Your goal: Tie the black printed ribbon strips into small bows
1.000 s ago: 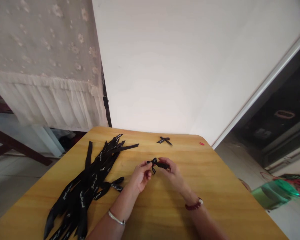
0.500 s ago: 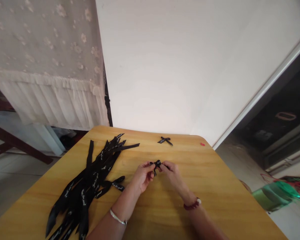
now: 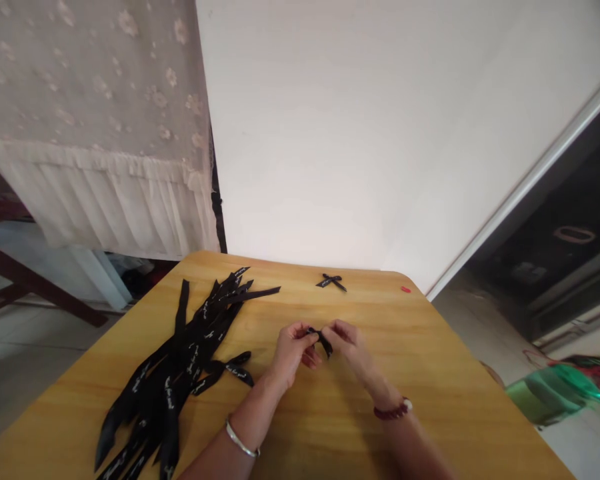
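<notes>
Between my two hands, just above the table's middle, is a small black ribbon bow [image 3: 323,339]. My left hand [image 3: 296,347] pinches its left side between thumb and fingers. My right hand [image 3: 344,340] closes on the other side, somewhat blurred; the fingers hide much of the ribbon. A finished-looking black bow [image 3: 332,281] with pale lettering lies near the far edge. To the left spreads a heap of black ribbon strips [image 3: 190,360] printed in white, with a looped ribbon piece [image 3: 233,369] at its right side.
The wooden table [image 3: 430,387] meets a white panel [image 3: 340,133] at its far edge. A small red item [image 3: 405,289] lies near the far right corner. Beyond the right edge stands a green translucent container [image 3: 555,393]. A lace curtain [image 3: 105,133] hangs at left.
The ribbon bow has turned between my hands, and its loop and tails now hang lower. Both hands have shifted slightly right. The heap and the far bow look unmoved.
</notes>
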The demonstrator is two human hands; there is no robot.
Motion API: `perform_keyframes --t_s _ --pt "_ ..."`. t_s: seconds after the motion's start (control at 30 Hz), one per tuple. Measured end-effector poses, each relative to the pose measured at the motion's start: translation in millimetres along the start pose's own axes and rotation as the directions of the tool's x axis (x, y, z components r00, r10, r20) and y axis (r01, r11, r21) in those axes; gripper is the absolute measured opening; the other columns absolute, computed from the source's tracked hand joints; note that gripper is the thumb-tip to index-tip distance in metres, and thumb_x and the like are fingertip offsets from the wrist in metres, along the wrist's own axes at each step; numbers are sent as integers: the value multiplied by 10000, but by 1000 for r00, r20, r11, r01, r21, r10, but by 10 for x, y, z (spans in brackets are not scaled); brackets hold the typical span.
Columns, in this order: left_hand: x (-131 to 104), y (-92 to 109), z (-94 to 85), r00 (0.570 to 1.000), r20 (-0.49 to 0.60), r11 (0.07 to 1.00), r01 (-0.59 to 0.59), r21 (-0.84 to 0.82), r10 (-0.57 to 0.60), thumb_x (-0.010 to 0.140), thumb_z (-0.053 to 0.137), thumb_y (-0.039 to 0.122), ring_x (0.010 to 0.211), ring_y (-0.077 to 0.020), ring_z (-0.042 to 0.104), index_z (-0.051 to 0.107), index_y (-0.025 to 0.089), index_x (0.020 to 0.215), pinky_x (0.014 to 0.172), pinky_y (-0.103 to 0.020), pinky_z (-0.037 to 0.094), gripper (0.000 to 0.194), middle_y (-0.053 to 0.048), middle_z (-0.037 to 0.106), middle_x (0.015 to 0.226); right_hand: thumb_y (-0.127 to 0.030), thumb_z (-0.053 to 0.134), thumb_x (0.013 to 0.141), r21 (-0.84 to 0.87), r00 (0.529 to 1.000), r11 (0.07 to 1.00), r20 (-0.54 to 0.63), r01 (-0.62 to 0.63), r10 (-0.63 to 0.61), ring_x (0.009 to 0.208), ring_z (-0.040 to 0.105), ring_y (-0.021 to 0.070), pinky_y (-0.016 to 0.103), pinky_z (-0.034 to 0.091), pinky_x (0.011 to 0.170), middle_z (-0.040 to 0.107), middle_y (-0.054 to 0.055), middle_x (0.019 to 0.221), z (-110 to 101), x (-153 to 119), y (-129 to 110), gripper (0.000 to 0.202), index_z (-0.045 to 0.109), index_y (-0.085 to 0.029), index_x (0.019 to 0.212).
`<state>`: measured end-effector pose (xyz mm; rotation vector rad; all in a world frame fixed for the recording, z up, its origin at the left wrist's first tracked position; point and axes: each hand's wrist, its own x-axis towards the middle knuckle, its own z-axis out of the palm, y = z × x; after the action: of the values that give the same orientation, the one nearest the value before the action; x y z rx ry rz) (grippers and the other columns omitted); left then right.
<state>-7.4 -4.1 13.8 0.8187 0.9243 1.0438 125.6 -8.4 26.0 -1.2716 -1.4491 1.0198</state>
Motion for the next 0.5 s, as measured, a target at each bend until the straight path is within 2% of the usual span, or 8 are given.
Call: perform_keyframes --t_s 0.07,0.27,0.4,0.5 --pt "-10 1 9 1000 8 1000 5 -10 -5 556 648 276 322 -94 511 492 152 679 279 -168 346 235 57 521 488 -286 588 633 -29 1000 999 -14 21 -21 523 486 116 224 368 516 527 -32 525 39 -7 -6 149 539 -161 567" --pt "-6 3 -3 999 46 999 23 -32 -21 528 664 245 326 -79 501 521 141 705 271 -164 346 250 46 536 540 -232 573 637 -107 993 992 -89 62 -72 535 516 129 224 383 504 564 -16 542 86 -6 39 90 555 -170 574" --pt "23 -5 -29 1000 -20 1000 0 -18 0 529 649 215 313 -71 484 536 133 674 265 -155 319 201 41 533 502 -290 526 710 -132 993 988 -79 77 -88 603 547 152 234 410 530 602 17 607 71 -7 93 157 588 -173 625" --pt "38 -1 -44 997 -78 999 -22 -29 20 522 648 208 315 -74 490 539 132 667 263 -150 302 196 34 543 499 -369 498 743 -133 976 987 -184 90 -114 703 563 173 235 422 542 625 49 739 54 -15 95 219 596 -174 760"
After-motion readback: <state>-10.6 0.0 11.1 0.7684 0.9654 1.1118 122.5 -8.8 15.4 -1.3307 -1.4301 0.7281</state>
